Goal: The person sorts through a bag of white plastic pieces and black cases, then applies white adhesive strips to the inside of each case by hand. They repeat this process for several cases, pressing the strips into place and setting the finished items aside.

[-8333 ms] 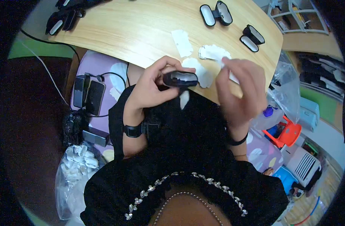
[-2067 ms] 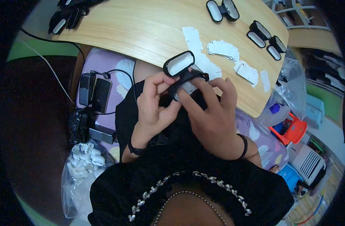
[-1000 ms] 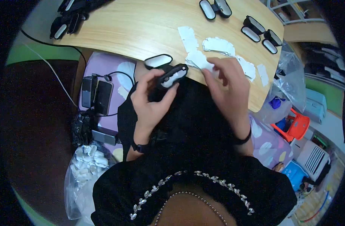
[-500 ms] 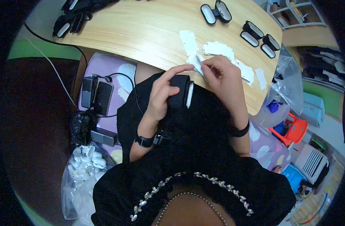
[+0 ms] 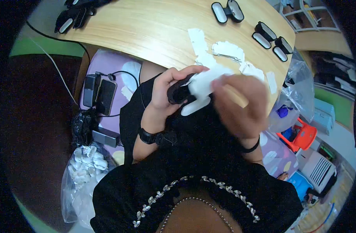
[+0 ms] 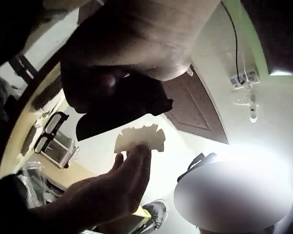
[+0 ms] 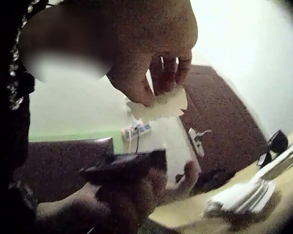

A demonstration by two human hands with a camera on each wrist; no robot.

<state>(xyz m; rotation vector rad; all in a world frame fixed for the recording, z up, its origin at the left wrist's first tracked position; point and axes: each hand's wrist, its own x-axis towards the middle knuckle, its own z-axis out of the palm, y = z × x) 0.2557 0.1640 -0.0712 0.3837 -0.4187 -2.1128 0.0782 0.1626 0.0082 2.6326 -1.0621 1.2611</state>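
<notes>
One black case: in the left hand, above the lap, near the table edge.
White card: before the case, apart from it in the right wrist view.
Left hand: fingers curled round the case.
Right hand: thumb and fingers pinching the card, blurred in the head view.
Table: holds loose white cards and, farther off, open cases.
Clear bag: white pieces inside.

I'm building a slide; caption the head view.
Left hand grips a black hinged case; right hand, blurred, pinches a white notched cutout.
</notes>
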